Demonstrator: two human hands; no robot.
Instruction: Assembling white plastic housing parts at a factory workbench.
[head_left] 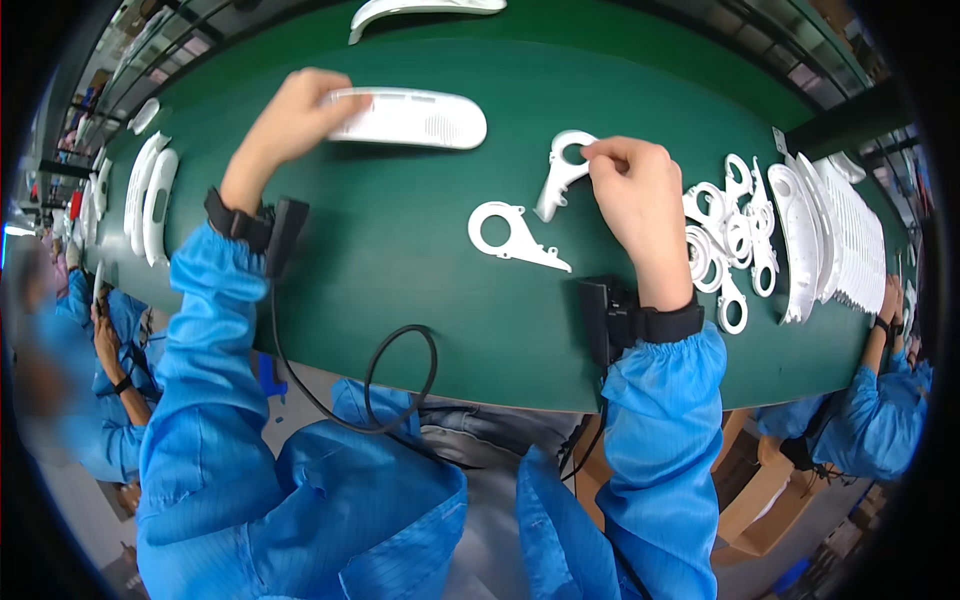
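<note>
My left hand (300, 110) is closed around the left end of a long white plastic cover with rounded ends (430, 120), held over the far left part of the green table. Slots and a patch of small holes show on the cover's face. Farther right, my right hand (638, 190) pinches the ring end of a white ring-shaped plastic bracket (555, 182), its narrow tail pointing down toward me. A second ring-shaped bracket (522, 243) lies flat on the table between my hands, nearer to me, with its tail to the right.
A heap of similar ring brackets (762, 218) lies right of my right hand, beside stacked white covers (850, 235). More long white parts (158, 205) sit at the left; a curved one (425, 8) is at the far edge. A black cable (432, 365) loops near my left arm. Co-workers flank both sides.
</note>
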